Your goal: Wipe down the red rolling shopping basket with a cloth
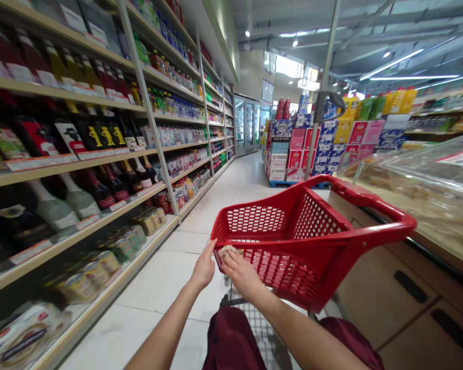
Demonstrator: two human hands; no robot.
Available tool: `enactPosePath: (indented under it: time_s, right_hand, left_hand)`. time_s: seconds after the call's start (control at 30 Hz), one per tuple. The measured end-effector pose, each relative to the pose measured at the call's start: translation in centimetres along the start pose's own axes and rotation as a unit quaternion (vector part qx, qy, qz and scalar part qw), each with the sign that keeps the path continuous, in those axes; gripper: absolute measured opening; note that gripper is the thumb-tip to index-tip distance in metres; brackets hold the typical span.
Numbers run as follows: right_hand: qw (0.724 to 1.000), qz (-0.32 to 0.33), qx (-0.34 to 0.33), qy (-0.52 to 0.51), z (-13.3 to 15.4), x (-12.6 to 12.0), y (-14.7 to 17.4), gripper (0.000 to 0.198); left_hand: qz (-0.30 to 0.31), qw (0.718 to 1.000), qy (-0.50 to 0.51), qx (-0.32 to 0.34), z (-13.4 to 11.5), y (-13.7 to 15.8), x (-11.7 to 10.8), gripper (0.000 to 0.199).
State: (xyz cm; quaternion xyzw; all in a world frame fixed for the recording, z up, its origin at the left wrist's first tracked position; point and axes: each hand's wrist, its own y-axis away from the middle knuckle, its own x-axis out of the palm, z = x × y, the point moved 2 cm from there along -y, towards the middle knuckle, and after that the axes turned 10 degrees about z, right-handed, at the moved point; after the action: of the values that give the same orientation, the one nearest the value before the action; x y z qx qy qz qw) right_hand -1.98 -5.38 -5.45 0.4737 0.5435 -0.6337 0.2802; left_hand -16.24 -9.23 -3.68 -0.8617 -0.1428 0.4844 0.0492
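A red plastic shopping cart (316, 244) with perforated basket walls stands right in front of me, side-on. My left hand (204, 266) grips the rim at the basket's left end corner, its fingers against the outer edge. Close beside it, my right hand (239, 272) presses a crumpled pale cloth (229, 250) against the outer side wall near the same corner. Much of the cloth is hidden under the fingers. The basket's inside, as far as it shows, holds nothing. The cart's handle points to the right.
Long shelves (165, 184) of bottles and cans run along the left. Stacked drink cartons (293, 149) stand on a blue pallet ahead, near a metal pole (324, 67). A counter with clear covers (420, 164) and drawers is close on my right. Pale floor tiles (154, 288) lie between.
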Motion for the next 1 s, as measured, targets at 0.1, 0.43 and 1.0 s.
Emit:
enactPosePath:
  time_s: [0.1,0.43,1.0]
  right_hand:
    - [1.000,0.010,0.000,0.006,0.7,1.5,1.8,0.019]
    - [0.995,-0.094,0.044,0.013,-2.8,-2.8,5.7,0.031]
    - [0.995,-0.070,0.052,0.052,-5.6,-3.8,11.0,0.030]
  left_hand:
    - [0.008,1.000,-0.007,-0.001,-0.3,0.1,0.0,0.072]
    - [0.066,0.990,-0.128,0.013,-6.0,0.2,0.9,0.065]
    - [0.065,0.959,-0.271,0.049,-10.9,-0.4,3.4,0.063]
